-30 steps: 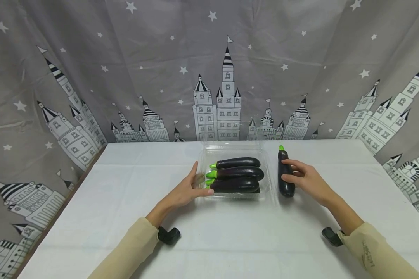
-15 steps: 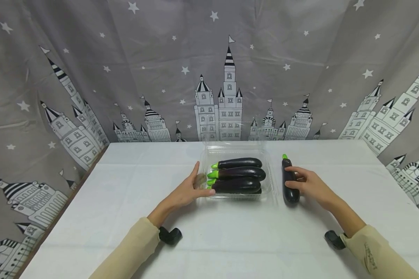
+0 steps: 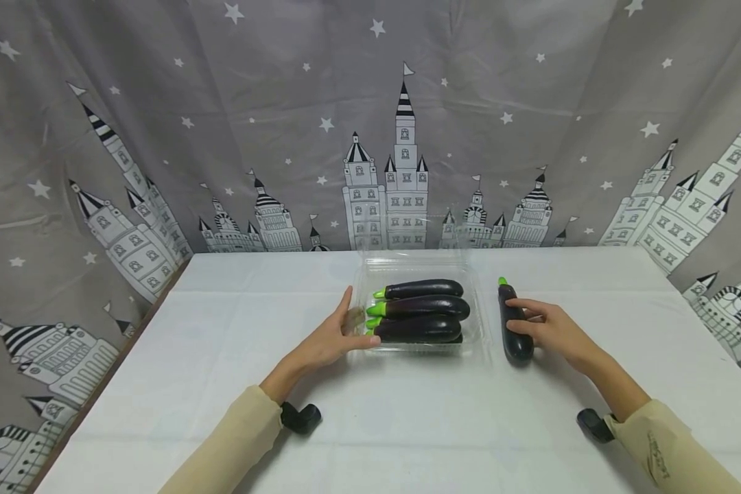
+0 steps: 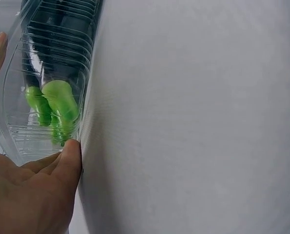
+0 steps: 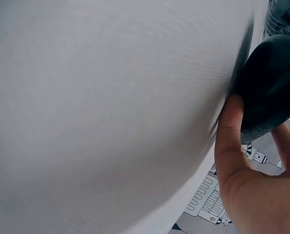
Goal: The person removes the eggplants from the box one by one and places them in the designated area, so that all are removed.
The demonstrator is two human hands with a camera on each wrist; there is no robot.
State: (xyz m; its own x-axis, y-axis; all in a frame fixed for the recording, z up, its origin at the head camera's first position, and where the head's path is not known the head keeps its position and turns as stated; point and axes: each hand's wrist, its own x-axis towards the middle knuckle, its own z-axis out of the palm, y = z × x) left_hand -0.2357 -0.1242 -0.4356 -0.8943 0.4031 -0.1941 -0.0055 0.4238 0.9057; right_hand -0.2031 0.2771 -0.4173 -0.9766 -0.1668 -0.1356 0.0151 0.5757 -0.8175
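In the head view, my left hand rests against the left end of a clear plastic clamshell box, fingers and thumb spread straight around its near-left corner. Inside lie several dark eggplants, their green stem ends pointing left; these ends show through the ribbed wall in the left wrist view. Right of the box, my right hand grips another eggplant between thumb and fingers. That eggplant lies lengthwise, green stem end away from me. Its rounded end fills the upper right of the right wrist view.
The box's transparent lid stands raised at the back, against a grey curtain printed with castles and stars. A white cloth covers the table, whose left edge shows. Black wrist cameras sit below both hands.
My right hand has drawn its eggplant slightly toward me and to the right, farther from the box, mostly in the first half second. The left hand stays against the box.
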